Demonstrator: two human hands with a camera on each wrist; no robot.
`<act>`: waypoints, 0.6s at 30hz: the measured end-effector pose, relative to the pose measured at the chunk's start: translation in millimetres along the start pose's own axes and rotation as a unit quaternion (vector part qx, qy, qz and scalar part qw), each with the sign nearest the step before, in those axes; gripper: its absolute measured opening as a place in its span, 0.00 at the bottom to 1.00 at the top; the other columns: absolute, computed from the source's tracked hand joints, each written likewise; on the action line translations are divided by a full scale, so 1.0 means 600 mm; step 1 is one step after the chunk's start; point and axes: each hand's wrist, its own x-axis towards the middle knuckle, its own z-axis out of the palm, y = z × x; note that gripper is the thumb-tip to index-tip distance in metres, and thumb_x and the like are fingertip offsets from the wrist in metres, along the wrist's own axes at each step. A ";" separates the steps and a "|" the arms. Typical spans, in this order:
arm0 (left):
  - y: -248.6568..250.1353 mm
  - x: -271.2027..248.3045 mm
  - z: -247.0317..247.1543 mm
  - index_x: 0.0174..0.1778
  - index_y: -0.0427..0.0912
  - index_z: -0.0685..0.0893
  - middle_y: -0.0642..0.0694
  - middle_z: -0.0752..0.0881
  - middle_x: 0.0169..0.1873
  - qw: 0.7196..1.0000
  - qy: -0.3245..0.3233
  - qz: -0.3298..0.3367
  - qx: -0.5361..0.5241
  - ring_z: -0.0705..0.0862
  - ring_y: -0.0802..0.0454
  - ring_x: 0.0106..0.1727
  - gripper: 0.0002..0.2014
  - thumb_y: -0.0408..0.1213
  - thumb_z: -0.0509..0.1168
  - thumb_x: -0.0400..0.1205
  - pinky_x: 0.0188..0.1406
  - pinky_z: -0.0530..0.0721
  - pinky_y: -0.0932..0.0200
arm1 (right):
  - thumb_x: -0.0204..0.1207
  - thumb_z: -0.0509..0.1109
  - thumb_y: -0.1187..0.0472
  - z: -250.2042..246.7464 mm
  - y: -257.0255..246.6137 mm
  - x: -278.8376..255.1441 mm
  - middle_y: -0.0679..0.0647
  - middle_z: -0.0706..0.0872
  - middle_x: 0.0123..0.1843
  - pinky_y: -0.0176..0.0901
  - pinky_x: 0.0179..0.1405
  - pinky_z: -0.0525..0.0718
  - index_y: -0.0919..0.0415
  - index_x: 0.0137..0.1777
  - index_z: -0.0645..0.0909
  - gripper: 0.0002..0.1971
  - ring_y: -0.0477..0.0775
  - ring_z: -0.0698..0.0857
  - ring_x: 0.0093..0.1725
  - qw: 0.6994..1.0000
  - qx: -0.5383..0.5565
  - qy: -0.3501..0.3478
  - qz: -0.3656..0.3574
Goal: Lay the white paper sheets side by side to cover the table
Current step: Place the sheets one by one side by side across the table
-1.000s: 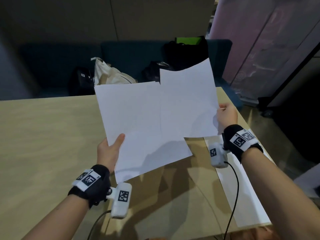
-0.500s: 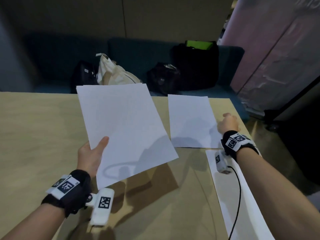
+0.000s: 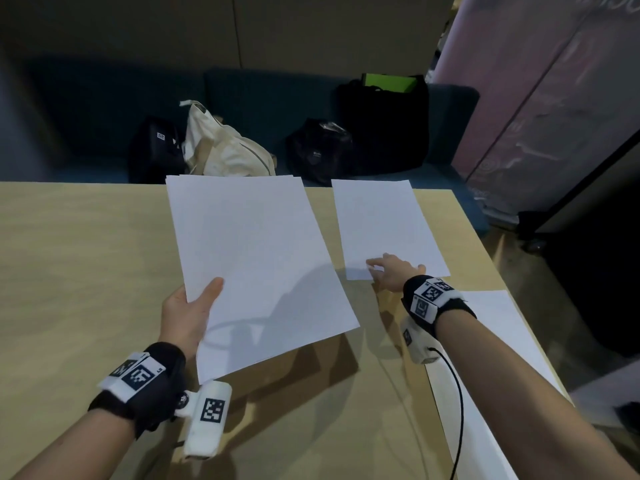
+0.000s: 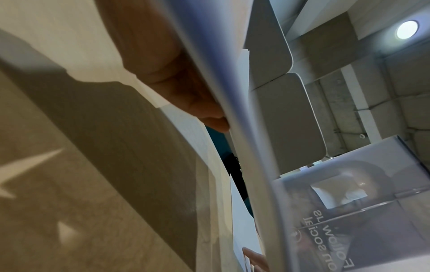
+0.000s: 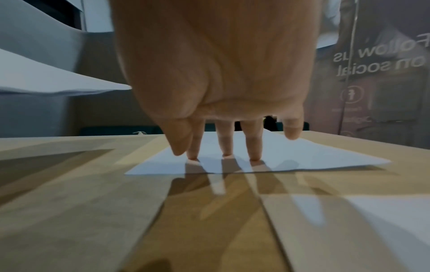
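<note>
My left hand (image 3: 194, 306) grips a stack of white paper sheets (image 3: 256, 261) by its near left edge, thumb on top, fingers (image 4: 186, 88) underneath, and holds it tilted above the wooden table (image 3: 76, 258). A single white sheet (image 3: 384, 220) lies flat at the table's far right corner. My right hand (image 3: 391, 271) rests its straight fingertips (image 5: 223, 154) on that sheet's (image 5: 279, 156) near edge. Another white sheet (image 3: 509, 341) lies along the right edge, partly under my right forearm.
Beyond the table's far edge stands a dark sofa (image 3: 242, 98) with a cream tote bag (image 3: 221, 147) and several black bags (image 3: 381, 126). A printed glass panel (image 3: 536, 98) stands at the right. A cable (image 3: 457, 410) runs from my right wrist over the table.
My right hand laid the single sheet down at the far right corner and shifted left along its near edge. My left hand lowered the stack and swung it slightly left.
</note>
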 end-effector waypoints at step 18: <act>-0.005 -0.010 0.008 0.56 0.37 0.81 0.43 0.85 0.51 1.000 -0.020 0.004 0.000 0.84 0.51 0.44 0.11 0.35 0.67 0.79 0.42 0.80 0.61 | 0.83 0.52 0.59 -0.002 0.115 0.020 0.48 0.55 0.85 0.69 0.79 0.44 0.41 0.76 0.67 0.22 0.56 0.65 0.80 0.994 0.074 0.034 0.075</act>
